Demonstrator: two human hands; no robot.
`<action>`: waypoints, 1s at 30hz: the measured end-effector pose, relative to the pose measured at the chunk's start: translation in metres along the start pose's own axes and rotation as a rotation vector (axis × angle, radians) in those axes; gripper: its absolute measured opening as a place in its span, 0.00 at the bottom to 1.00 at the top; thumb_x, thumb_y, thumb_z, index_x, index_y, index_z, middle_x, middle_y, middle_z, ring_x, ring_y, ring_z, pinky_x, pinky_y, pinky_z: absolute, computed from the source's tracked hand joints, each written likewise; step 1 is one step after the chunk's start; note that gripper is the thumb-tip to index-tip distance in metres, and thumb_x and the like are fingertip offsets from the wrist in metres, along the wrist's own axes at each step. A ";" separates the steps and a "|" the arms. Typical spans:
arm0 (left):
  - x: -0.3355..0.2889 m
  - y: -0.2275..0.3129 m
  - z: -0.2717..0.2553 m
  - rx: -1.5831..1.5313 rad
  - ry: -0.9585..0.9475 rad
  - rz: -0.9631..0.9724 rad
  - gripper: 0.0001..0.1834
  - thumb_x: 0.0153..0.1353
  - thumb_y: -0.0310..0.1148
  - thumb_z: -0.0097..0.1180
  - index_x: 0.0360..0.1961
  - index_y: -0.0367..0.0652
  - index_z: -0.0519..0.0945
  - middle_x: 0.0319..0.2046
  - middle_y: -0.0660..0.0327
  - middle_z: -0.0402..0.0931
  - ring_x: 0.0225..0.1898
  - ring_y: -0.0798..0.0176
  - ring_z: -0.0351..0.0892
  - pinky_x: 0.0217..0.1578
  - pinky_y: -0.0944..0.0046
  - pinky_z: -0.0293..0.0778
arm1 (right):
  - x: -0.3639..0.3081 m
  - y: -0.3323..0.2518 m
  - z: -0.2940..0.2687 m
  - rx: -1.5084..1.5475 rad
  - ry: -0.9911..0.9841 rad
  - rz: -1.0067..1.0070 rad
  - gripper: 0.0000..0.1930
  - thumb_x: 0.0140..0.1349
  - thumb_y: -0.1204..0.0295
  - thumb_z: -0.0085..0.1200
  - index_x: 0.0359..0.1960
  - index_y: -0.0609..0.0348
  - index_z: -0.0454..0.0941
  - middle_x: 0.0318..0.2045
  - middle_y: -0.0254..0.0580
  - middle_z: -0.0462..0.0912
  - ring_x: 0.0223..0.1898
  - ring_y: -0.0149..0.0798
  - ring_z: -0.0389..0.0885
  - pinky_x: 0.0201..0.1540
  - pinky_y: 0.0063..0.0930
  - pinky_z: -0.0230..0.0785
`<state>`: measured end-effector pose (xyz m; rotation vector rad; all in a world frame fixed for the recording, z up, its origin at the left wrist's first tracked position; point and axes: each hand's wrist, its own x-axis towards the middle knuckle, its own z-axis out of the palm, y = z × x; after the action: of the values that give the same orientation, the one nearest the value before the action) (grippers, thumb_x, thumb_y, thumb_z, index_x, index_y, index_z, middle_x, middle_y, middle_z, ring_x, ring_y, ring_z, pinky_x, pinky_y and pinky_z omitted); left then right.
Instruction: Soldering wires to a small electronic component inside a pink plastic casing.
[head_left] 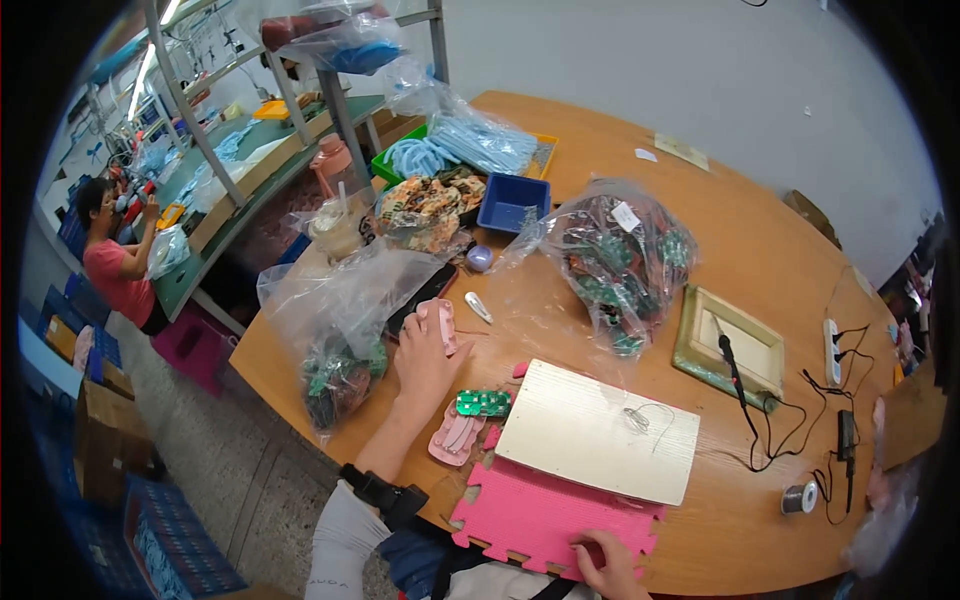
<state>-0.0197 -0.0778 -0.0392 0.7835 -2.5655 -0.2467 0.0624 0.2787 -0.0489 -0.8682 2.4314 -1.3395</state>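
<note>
My left hand [425, 355] reaches forward over the wooden table and grips a small pink plastic casing [442, 322] next to a clear bag of parts [340, 330]. Just behind the wrist lie a green circuit board [483, 403] and a pink plastic shell [455, 437]. My right hand [603, 562] rests at the near edge, fingers pressed on a pink foam mat [540, 510]. A pale wooden board [595, 430] with a curl of solder wire [640, 417] lies over the mat.
A large clear bag of green circuit boards [620, 260], a blue tray [512, 203], a framed tray [728, 345] with a soldering iron [735, 365], a solder spool [800, 496] and cables lie on the table. Another person [115, 255] sits far left by shelving.
</note>
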 end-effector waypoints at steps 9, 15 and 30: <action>-0.003 -0.019 -0.029 -0.512 -0.049 0.059 0.42 0.40 0.27 0.59 0.58 0.40 0.53 0.43 0.48 0.65 0.43 0.47 0.67 0.41 0.57 0.67 | -0.005 0.013 0.006 0.117 -0.070 0.084 0.15 0.53 0.78 0.46 0.44 0.64 0.63 0.33 0.48 0.77 0.35 0.40 0.77 0.37 0.30 0.70; -0.019 -0.004 -0.112 -0.829 -0.211 0.175 0.44 0.40 0.30 0.64 0.58 0.39 0.52 0.44 0.50 0.68 0.44 0.51 0.70 0.45 0.58 0.65 | 0.044 -0.049 -0.014 -0.069 -0.219 0.237 0.11 0.56 0.76 0.45 0.41 0.67 0.69 0.26 0.44 0.79 0.29 0.36 0.78 0.34 0.26 0.70; -0.016 0.123 -0.195 -1.294 -1.122 0.662 0.50 0.37 0.32 0.68 0.60 0.41 0.50 0.44 0.51 0.68 0.44 0.55 0.71 0.43 0.60 0.67 | 0.080 -0.212 -0.058 0.909 0.898 0.471 0.31 0.61 0.46 0.17 0.33 0.61 0.66 0.26 0.50 0.75 0.32 0.42 0.76 0.37 0.32 0.70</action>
<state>0.0221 0.0249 0.1637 -0.8986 -2.4147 -2.2265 0.0535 0.1852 0.1648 0.6054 1.8123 -2.5688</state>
